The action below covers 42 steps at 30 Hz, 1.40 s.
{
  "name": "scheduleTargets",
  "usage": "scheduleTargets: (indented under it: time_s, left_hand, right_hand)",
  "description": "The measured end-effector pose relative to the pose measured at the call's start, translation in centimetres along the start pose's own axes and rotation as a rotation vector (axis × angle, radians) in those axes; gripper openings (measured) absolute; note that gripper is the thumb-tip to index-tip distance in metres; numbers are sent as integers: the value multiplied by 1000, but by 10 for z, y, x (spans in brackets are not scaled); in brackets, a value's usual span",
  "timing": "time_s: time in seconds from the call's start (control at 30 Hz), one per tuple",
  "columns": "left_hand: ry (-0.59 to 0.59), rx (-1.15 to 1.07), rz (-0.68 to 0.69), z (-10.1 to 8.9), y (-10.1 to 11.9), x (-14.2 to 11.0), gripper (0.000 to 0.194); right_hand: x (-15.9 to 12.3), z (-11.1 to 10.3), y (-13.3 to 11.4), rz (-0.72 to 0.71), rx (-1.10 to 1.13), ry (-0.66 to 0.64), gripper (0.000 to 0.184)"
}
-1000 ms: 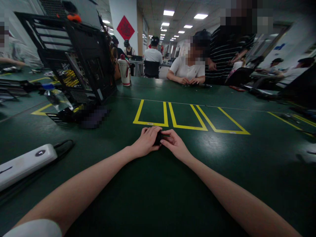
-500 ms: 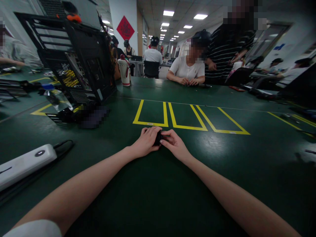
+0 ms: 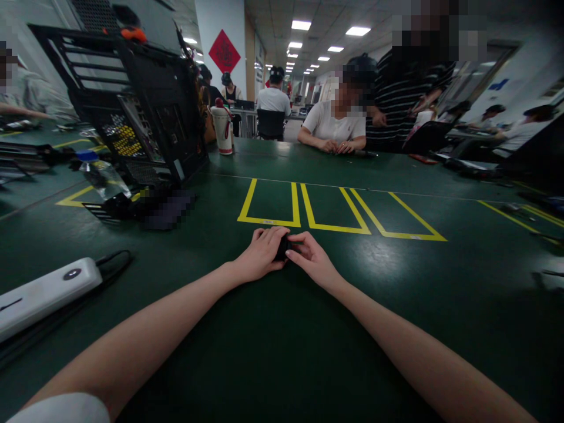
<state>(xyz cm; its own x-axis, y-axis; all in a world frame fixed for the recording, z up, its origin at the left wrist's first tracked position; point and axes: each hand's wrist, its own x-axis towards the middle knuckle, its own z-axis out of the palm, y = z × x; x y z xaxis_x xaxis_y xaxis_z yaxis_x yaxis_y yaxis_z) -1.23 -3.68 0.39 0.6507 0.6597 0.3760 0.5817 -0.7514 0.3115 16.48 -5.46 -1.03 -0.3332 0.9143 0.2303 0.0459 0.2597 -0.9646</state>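
A small black object [image 3: 282,249] sits between my two hands, low over the green table [image 3: 247,352]; most of it is covered, so its kind does not show. My left hand [image 3: 263,252] wraps over it from the left, thumb beneath and fingers bent across the top. From the right, my right hand [image 3: 311,257] pinches at its near end, with thumb and fingertips against the edge. Just beyond both hands, yellow tape [image 3: 268,222] marks out open-ended boxes on the table.
At left stand a black computer case [image 3: 163,117], a clear bottle [image 3: 101,176] with a blue cap, and a paper cup [image 3: 223,129]. A white oblong device [image 3: 48,296] with a black cable lies nearer. Across the table sits a person in white [image 3: 335,126]; another in stripes [image 3: 405,94] stands beside.
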Motion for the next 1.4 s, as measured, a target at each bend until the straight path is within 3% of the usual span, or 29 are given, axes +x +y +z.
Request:
scheduleTargets:
  time_s: [0.1, 0.3, 0.47, 0.93, 1.13, 1.4]
  left_hand:
    - [-2, 2, 2, 0, 0, 0, 57]
    - [-3, -7, -2, 0, -1, 1, 60]
    - [-17, -19, -9, -1, 0, 1, 59]
    - [-8, -10, -11, 0, 0, 1, 59]
    - [-18, -7, -16, 1, 0, 2, 58]
    - [-21, -20, -14, -1, 1, 1, 59]
  right_hand:
    - [1, 0, 2, -16, -3, 14, 19]
    - [1, -2, -2, 60, -95, 20, 34]
    - [0, -2, -5, 90, -103, -14, 31]
    - [0, -1, -2, -14, -10, 3, 20]
    - [1, -2, -3, 46, -82, -2, 35]
    - [-1, 0, -1, 10, -26, -6, 23]
